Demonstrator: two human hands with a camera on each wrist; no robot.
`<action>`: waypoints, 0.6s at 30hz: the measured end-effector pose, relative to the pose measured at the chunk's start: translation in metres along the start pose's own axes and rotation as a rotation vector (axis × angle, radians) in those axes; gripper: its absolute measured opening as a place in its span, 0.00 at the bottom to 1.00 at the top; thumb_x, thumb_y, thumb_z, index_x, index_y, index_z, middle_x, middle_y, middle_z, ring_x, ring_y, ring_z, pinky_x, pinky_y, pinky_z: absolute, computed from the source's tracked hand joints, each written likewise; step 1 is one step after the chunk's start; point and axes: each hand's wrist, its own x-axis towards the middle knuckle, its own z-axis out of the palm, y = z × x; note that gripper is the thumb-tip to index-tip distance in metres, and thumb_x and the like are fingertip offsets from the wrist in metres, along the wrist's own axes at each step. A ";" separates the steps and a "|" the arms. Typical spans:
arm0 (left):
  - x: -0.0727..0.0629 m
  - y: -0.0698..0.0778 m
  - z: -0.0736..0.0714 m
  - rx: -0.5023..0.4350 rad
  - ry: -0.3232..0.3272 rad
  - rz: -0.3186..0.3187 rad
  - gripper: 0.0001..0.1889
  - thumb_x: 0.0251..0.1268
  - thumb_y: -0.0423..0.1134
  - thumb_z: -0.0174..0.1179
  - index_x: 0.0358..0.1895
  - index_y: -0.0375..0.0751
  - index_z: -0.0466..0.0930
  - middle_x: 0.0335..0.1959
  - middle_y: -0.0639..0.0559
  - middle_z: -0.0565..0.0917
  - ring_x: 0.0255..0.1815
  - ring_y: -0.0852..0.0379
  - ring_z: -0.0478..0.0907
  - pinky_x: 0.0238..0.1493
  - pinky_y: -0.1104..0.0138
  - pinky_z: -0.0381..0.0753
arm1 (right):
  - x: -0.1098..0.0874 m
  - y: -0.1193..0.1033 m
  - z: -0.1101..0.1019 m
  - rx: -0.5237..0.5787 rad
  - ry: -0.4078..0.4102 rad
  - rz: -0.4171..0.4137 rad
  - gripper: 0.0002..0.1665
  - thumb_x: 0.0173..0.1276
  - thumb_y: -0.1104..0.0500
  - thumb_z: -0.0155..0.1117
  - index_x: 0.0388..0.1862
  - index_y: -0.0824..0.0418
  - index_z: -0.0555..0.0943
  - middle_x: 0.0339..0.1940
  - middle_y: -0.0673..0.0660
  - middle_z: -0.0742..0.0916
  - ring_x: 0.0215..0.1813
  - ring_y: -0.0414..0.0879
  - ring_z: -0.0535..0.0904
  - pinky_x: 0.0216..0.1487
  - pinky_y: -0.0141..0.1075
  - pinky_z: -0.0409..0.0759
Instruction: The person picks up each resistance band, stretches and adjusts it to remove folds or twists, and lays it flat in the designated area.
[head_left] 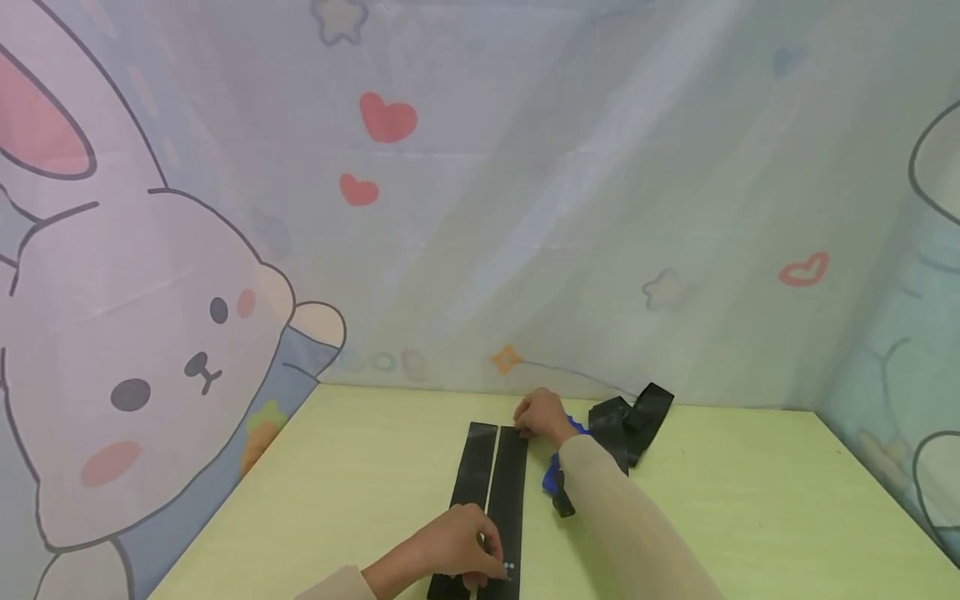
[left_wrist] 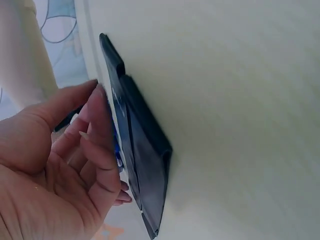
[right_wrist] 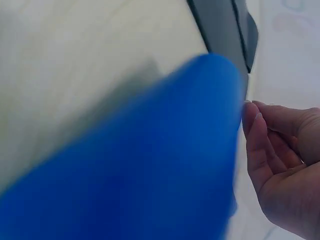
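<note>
Two long black flat strips lie side by side on the pale yellow table, with a narrow gap between them. My left hand hovers over their near part, thumb and index fingertips together close to small white marks on the right strip. In the left wrist view the left hand is beside the strips' thick near edges; whether it pinches anything is unclear. At the far end, my right hand pinches the right strip's edge. The right wrist view shows that hand's thumb and index meeting at the strip.
Black bands lie loosely piled at the back right, beside my right forearm. A blue thing with a black end shows partly under that forearm. A blurred blue shape covers much of the right wrist view. A printed cloth hangs behind the table.
</note>
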 end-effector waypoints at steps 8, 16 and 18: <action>0.014 0.007 -0.007 -0.002 0.116 -0.018 0.07 0.62 0.35 0.69 0.26 0.44 0.86 0.16 0.51 0.83 0.16 0.54 0.81 0.14 0.70 0.71 | -0.002 -0.009 -0.023 0.047 0.027 -0.032 0.06 0.58 0.74 0.67 0.35 0.74 0.86 0.29 0.62 0.88 0.26 0.52 0.87 0.29 0.37 0.85; 0.031 0.016 -0.007 -0.067 0.162 -0.019 0.05 0.65 0.34 0.67 0.30 0.40 0.85 0.20 0.48 0.84 0.20 0.51 0.83 0.19 0.63 0.79 | -0.006 0.002 -0.048 0.015 0.073 -0.025 0.06 0.58 0.73 0.66 0.35 0.73 0.86 0.27 0.59 0.88 0.26 0.50 0.86 0.30 0.38 0.85; 0.034 0.017 -0.006 -0.086 0.168 -0.011 0.05 0.65 0.34 0.66 0.31 0.38 0.84 0.21 0.48 0.84 0.20 0.51 0.83 0.21 0.59 0.81 | -0.010 0.004 -0.056 0.007 0.076 -0.021 0.06 0.59 0.72 0.66 0.36 0.72 0.86 0.28 0.59 0.88 0.27 0.50 0.86 0.31 0.38 0.85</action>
